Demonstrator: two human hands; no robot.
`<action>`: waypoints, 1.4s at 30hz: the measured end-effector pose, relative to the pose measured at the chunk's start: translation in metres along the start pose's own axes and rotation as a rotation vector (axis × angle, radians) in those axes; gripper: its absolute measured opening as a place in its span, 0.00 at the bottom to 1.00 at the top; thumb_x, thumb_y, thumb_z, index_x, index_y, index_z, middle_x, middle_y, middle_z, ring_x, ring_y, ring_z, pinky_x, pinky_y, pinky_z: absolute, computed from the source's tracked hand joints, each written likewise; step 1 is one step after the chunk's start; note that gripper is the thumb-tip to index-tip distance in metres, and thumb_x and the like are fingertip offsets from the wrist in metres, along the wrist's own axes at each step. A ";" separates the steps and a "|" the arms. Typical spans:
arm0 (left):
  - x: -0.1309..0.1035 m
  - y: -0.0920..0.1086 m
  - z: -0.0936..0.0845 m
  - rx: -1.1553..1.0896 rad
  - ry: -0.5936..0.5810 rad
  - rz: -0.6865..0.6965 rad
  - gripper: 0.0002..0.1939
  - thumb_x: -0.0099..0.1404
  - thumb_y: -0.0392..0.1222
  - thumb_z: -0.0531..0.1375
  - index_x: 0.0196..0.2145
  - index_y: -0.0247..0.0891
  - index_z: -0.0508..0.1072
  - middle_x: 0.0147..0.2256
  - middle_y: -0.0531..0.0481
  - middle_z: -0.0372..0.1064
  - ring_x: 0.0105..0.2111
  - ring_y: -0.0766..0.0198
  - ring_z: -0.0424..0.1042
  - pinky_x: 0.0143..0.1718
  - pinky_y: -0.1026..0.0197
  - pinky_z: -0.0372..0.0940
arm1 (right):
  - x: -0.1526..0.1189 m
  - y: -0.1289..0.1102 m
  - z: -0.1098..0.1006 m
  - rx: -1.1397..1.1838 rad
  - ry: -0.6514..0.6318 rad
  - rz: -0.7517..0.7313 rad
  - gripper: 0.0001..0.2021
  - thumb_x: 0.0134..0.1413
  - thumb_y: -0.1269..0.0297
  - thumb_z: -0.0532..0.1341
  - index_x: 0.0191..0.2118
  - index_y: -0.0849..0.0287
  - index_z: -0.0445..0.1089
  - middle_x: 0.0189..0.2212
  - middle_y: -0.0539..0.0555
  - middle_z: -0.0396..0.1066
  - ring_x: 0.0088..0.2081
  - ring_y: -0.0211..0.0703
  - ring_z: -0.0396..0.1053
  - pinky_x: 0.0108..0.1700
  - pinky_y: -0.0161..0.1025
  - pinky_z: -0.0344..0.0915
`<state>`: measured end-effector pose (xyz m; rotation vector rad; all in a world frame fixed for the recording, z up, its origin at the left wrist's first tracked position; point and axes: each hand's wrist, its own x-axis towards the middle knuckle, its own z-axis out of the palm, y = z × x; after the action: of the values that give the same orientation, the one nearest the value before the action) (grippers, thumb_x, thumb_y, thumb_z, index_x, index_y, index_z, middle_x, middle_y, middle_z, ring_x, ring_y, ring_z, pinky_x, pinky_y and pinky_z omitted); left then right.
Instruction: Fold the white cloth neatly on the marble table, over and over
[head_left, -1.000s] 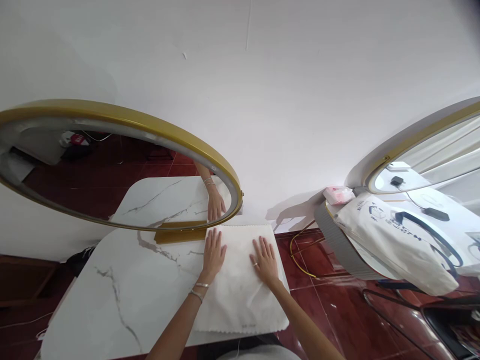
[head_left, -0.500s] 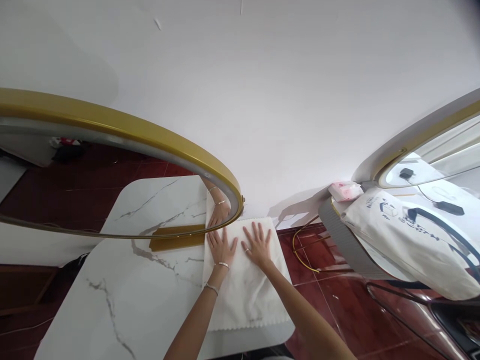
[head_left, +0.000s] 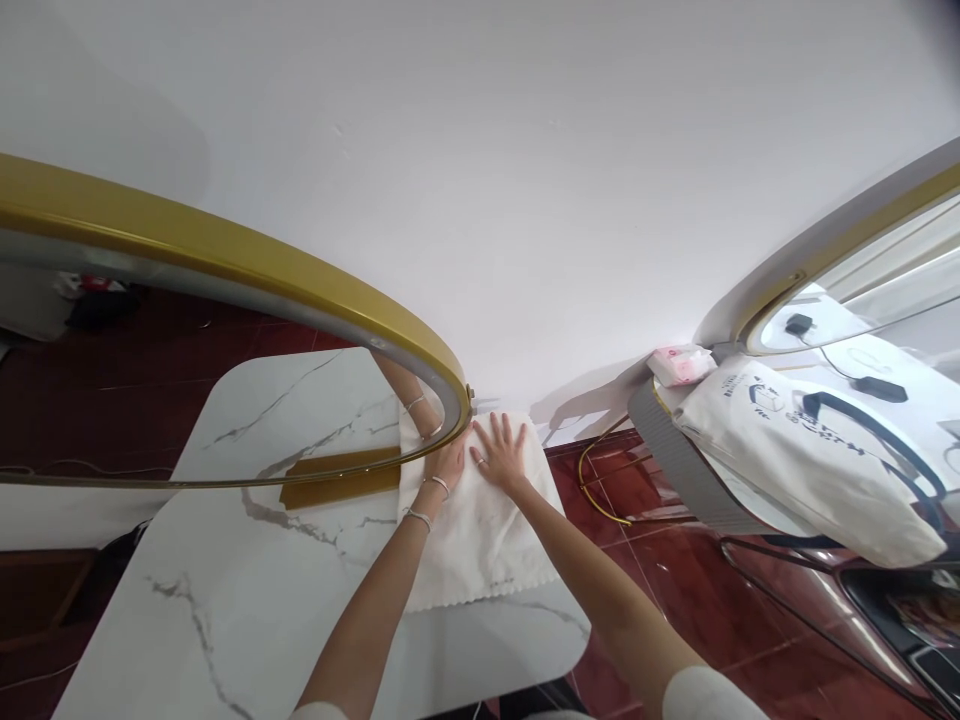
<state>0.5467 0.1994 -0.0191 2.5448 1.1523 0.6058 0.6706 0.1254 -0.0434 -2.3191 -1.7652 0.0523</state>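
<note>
A white cloth with a scalloped edge (head_left: 480, 560) lies spread on the right end of a white marble-patterned table (head_left: 300, 600). My right hand (head_left: 501, 457) rests flat on the cloth's far part, fingers spread, a ring on one finger. Beside it, my left hand (head_left: 448, 462) presses on the cloth near the mirror's lower rim. Its fingers point forward and to the right and show only in part. Two bracelets circle the left wrist. Low wrinkles run across the cloth between my forearms.
A large gold-framed mirror (head_left: 330, 270) overhangs the table at left, above its gold base plate (head_left: 337, 480). At right, a second table carries a white printed cloth bag (head_left: 795, 450) and a pink tissue pack (head_left: 681, 365). A second mirror (head_left: 862, 260) stands there.
The cloth has slid away from me toward the wall, baring more of the table's near edge. Both hands have moved forward with it; the left has turned toward the right.
</note>
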 end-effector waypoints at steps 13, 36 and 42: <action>-0.162 0.018 -0.029 0.199 0.052 -0.094 0.28 0.67 0.48 0.52 0.63 0.43 0.55 0.68 0.45 0.28 0.66 0.45 0.33 0.62 0.40 0.46 | -0.177 0.007 -0.032 -0.002 0.082 -0.068 0.31 0.61 0.53 0.51 0.67 0.52 0.42 0.67 0.57 0.36 0.67 0.58 0.36 0.63 0.57 0.42; -0.043 0.009 -0.011 0.170 -0.039 -0.211 0.23 0.67 0.44 0.46 0.56 0.35 0.66 0.57 0.38 0.61 0.61 0.46 0.54 0.61 0.40 0.46 | -0.076 0.027 -0.017 -0.011 0.102 -0.037 0.26 0.63 0.52 0.50 0.64 0.50 0.52 0.66 0.58 0.40 0.67 0.58 0.34 0.63 0.59 0.38; -0.167 0.053 -0.006 0.204 -0.088 -0.053 0.30 0.65 0.50 0.52 0.63 0.46 0.54 0.66 0.42 0.42 0.66 0.45 0.39 0.61 0.35 0.39 | -0.143 0.030 -0.026 0.025 0.117 -0.051 0.22 0.65 0.60 0.48 0.63 0.53 0.56 0.64 0.56 0.49 0.66 0.50 0.42 0.64 0.53 0.42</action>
<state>0.4791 0.0383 -0.0344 2.6685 1.3059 0.3768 0.6638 -0.0229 -0.0391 -2.2108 -1.7555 -0.0681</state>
